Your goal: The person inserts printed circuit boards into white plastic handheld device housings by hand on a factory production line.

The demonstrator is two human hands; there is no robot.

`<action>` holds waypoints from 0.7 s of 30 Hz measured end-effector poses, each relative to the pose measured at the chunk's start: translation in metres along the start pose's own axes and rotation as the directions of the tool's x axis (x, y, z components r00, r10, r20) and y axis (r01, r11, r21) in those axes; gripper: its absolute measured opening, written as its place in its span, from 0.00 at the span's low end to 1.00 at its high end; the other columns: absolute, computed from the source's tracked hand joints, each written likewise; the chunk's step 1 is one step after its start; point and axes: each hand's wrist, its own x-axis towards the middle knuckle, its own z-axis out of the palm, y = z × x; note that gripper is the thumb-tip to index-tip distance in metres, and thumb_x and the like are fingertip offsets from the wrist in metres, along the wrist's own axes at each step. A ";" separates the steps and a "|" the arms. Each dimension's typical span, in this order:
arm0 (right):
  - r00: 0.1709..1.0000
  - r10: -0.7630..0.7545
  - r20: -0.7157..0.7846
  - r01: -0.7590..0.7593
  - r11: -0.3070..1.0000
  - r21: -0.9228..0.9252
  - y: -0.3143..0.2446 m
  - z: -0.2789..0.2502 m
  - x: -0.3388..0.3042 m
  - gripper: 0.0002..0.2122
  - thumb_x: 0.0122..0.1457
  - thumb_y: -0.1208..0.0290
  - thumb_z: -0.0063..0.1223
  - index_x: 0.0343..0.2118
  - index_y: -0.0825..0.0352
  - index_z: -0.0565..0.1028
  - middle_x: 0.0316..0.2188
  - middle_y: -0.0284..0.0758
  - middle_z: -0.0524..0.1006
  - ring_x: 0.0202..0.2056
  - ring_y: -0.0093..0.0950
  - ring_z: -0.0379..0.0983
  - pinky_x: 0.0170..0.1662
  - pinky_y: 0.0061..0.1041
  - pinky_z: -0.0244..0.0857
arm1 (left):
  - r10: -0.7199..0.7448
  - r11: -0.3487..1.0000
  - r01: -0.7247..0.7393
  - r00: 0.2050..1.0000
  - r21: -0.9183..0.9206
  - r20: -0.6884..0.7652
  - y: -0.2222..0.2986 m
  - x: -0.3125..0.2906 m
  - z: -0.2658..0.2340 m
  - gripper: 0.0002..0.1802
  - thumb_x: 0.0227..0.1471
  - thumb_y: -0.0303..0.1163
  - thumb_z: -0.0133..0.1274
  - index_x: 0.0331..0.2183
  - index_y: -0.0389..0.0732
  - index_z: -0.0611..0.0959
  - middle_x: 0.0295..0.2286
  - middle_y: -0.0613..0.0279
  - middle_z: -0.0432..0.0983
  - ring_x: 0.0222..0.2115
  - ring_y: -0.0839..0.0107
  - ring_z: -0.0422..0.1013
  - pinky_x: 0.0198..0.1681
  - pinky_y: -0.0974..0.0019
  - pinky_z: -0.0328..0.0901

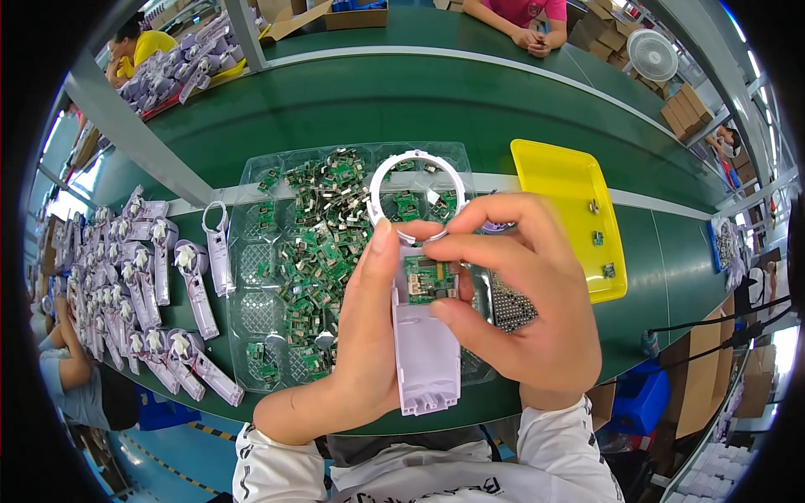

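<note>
Up in front of me is a pale lilac plastic housing [429, 352] with a round white ring [375, 186] at its far end. My left hand [366, 335] grips it along the left side, thumb up near the base of the ring. A small green circuit board [430, 278] with a white connector lies at the upper part of the handle. My right hand [528, 293] pinches that board at its right edge between thumb and fingers, its forefinger bent near the ring. Whether the board is fully seated in the housing cannot be told.
A clear plastic tray [251, 218] full of loose green boards lies behind my hands. Right of it sits a yellow tray [566, 168] with a few boards, near many small metal parts [513, 306]. Several lilac fan housings [191, 260] crowd the left. A post [138, 130] rises there.
</note>
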 end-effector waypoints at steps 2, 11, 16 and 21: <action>0.999 -0.035 -0.013 0.035 0.999 -0.018 0.001 -0.003 0.000 0.17 0.40 0.79 0.62 0.38 0.69 0.78 0.40 0.37 0.71 0.34 0.25 0.71 0.33 0.21 0.66 | 0.020 1.000 -0.021 0.999 -0.005 -0.039 -0.001 0.001 -0.001 0.26 0.61 0.55 0.39 0.46 0.41 0.71 0.32 0.59 0.72 0.29 0.74 0.70 0.32 0.70 0.68; 0.997 -0.034 -0.074 0.028 0.996 -0.087 -0.002 -0.006 0.002 0.17 0.39 0.76 0.62 0.37 0.68 0.79 0.35 0.35 0.73 0.36 0.28 0.69 0.36 0.23 0.62 | 0.008 1.000 -0.008 0.996 -0.007 -0.090 -0.002 0.002 0.002 0.26 0.61 0.56 0.38 0.46 0.45 0.72 0.35 0.61 0.71 0.33 0.74 0.70 0.35 0.70 0.68; 0.998 -0.057 -0.009 0.056 0.991 -0.120 0.000 -0.004 -0.002 0.16 0.41 0.76 0.62 0.37 0.68 0.79 0.36 0.36 0.71 0.37 0.28 0.69 0.38 0.23 0.63 | -0.018 1.000 0.017 0.998 -0.017 -0.055 -0.003 -0.001 -0.002 0.24 0.61 0.53 0.40 0.45 0.41 0.72 0.37 0.60 0.72 0.32 0.74 0.71 0.35 0.69 0.70; 0.995 0.094 -0.022 -0.092 0.992 0.090 -0.005 0.003 -0.001 0.15 0.43 0.72 0.63 0.36 0.69 0.78 0.41 0.38 0.70 0.40 0.28 0.69 0.40 0.23 0.63 | 0.006 0.997 -0.011 0.998 -0.081 -0.060 -0.004 -0.001 -0.003 0.23 0.62 0.51 0.40 0.45 0.40 0.72 0.35 0.62 0.71 0.32 0.76 0.71 0.35 0.70 0.69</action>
